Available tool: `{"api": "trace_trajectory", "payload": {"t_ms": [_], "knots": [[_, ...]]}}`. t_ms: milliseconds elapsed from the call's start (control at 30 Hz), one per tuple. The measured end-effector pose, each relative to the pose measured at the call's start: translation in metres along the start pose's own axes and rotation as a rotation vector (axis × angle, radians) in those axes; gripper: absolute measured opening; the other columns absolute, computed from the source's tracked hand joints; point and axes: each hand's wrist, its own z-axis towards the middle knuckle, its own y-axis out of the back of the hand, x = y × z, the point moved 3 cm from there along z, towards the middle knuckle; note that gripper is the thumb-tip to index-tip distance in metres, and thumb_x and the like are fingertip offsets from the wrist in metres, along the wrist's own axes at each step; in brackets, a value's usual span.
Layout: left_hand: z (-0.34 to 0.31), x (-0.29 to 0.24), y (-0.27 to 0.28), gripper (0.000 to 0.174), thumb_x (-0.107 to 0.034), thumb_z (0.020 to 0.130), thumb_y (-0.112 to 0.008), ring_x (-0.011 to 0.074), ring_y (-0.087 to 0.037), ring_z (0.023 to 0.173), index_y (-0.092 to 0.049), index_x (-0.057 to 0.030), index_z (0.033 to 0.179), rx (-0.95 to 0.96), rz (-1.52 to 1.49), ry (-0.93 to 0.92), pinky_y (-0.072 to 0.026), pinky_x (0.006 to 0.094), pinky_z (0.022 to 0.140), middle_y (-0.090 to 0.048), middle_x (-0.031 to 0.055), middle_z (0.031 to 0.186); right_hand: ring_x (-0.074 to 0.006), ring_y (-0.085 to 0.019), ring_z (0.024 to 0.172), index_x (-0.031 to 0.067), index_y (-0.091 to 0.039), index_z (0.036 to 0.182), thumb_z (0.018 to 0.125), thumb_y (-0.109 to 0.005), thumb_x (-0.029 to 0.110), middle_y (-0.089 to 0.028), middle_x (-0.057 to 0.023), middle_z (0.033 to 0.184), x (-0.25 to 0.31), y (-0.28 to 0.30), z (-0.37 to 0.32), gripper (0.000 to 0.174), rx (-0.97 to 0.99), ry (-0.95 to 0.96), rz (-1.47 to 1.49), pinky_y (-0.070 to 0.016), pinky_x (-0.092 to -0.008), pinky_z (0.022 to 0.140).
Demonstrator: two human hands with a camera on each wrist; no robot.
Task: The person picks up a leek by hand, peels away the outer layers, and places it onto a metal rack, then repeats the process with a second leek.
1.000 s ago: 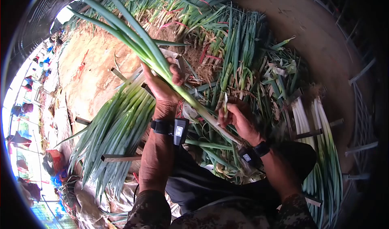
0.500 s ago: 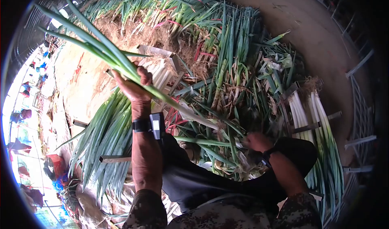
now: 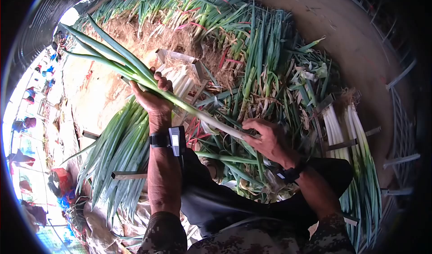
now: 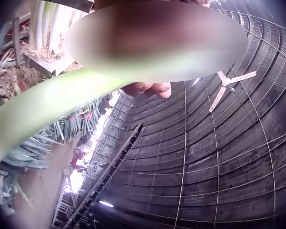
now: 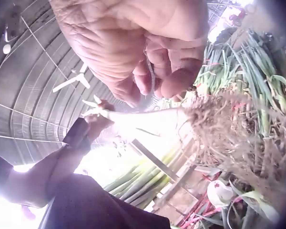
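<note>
My left hand (image 3: pixel 153 94) grips a long green onion (image 3: pixel 204 116) around its pale green upper stalk, leaves fanning out to the upper left. The onion slants down to the right, its white end towards my right hand (image 3: pixel 269 141). In the right wrist view, bent, loose fingers (image 5: pixel 178 82) hover just above the white shaft, close to the shaggy brown roots (image 5: pixel 214 126); nothing shows between them. A blurred patch covers most of the left hand in the left wrist view, with some fingertips (image 4: pixel 152 89) showing below the stalk.
Onions with long green leaves (image 3: pixel 119 141) lie across a metal-barred rack on the left. Another rack at right holds white-stalked onions (image 3: pixel 355 132). Bundles with red ties (image 3: pixel 193 11) pile up at the back. Loose leaves and peelings (image 3: pixel 245 175) lie between the knees.
My left hand has moved left with the onion. The right hand held a pale strip at first, dropped low to the right, then came back up beside the onion's white end without the strip.
</note>
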Motion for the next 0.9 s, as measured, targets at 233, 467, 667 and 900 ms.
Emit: {"api": "trace_trajectory", "payload": {"t_ms": [233, 467, 667, 900], "knots": [[0.002, 0.008, 0.008, 0.070, -0.065, 0.095, -0.041, 0.0155, -0.046, 0.060, -0.054, 0.0017, 0.114, 0.025, -0.055, 0.022, -0.0406, 0.0290, 0.055, -0.057, 0.0088, 0.082, -0.0148, -0.069, 0.076, 0.0009, -0.065, 0.095, 0.084, -0.075, 0.012, -0.070, -0.0096, 0.082, -0.004, -0.017, 0.003, 0.018, 0.178, -0.253, 0.088, -0.0534, -0.0310, 0.068], [0.002, 0.014, 0.007, 0.070, -0.063, 0.094, -0.042, 0.0175, -0.049, 0.061, -0.055, 0.0015, 0.116, 0.018, -0.072, 0.074, -0.0409, 0.0296, 0.056, -0.061, 0.0118, 0.085, -0.0188, -0.069, 0.077, 0.0001, -0.062, 0.091, 0.085, -0.071, 0.009, -0.070, -0.0118, 0.086, -0.014, -0.020, -0.003, 0.014, 0.221, -0.315, 0.165, -0.0545, -0.0324, 0.068], [-0.004, 0.009, 0.002, 0.064, -0.062, 0.097, -0.032, 0.0187, -0.049, 0.061, -0.057, -0.0042, 0.108, -0.198, 0.062, -0.003, -0.0402, 0.0315, 0.057, -0.062, 0.0106, 0.088, -0.0180, -0.068, 0.094, 0.0037, -0.055, 0.098, 0.091, -0.063, 0.004, -0.069, -0.0130, 0.105, -0.039, -0.022, -0.022, 0.011, 0.101, -0.503, 0.780, -0.0592, -0.0315, 0.072], [0.002, -0.002, 0.023, 0.063, -0.063, 0.097, -0.025, 0.0189, -0.048, 0.059, -0.057, -0.0089, 0.104, -0.229, 0.067, -0.008, -0.0392, 0.0324, 0.056, -0.063, 0.0066, 0.085, -0.0172, -0.069, 0.077, 0.0013, -0.059, 0.089, 0.086, -0.068, 0.010, -0.069, -0.0102, 0.081, -0.070, 0.018, -0.055, 0.013, 0.106, -0.696, 0.717, -0.0563, -0.0285, 0.066]]}}
